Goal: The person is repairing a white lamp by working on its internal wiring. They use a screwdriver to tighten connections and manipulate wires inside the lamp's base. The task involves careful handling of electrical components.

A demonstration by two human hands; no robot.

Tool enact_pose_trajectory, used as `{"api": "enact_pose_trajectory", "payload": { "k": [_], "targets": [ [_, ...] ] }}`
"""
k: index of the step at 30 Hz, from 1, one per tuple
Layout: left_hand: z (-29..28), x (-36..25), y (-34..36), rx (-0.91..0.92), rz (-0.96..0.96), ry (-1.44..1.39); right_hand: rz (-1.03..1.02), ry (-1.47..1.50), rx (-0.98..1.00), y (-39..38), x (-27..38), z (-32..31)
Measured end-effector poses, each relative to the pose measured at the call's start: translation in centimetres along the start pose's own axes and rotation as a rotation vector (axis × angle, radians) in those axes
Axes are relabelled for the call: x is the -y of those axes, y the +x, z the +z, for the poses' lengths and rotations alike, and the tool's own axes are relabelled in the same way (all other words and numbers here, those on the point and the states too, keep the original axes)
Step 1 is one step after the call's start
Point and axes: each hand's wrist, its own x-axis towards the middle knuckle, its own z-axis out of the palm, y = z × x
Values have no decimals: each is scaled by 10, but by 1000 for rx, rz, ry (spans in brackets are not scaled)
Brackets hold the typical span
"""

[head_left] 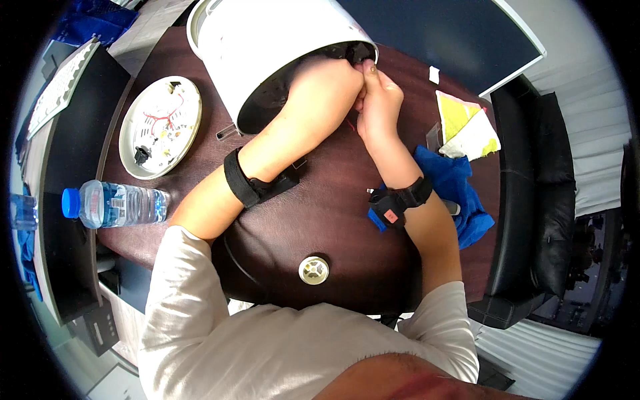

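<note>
A white round appliance body (267, 47) lies tipped on its side on the dark brown table (333, 220), its open underside facing me. My left hand (323, 90) reaches into that opening; its fingers are hidden inside. My right hand (379, 100) pinches a small dark part at the opening's rim, fingers closed, touching the left hand. A thin red wire shows just below my hands. Both wrists wear black straps.
A round white base plate (160, 127) with red wiring lies at the left. A water bottle (117, 205) lies on its side at the table's left edge. A blue cloth (460, 193), yellow-white papers (467, 127) and a small round cap (314, 270) are nearby. A black chair stands right.
</note>
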Motion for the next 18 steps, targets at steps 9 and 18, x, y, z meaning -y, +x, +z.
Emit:
{"api": "enact_pose_trajectory", "payload": {
  "k": [9,18],
  "targets": [
    [4,2,-1,36,-11,36,-107,-189,-28,0,-1,2],
    [6,-1,2,19,-17,50,108,97,-11,2,9,3]
  ]
}}
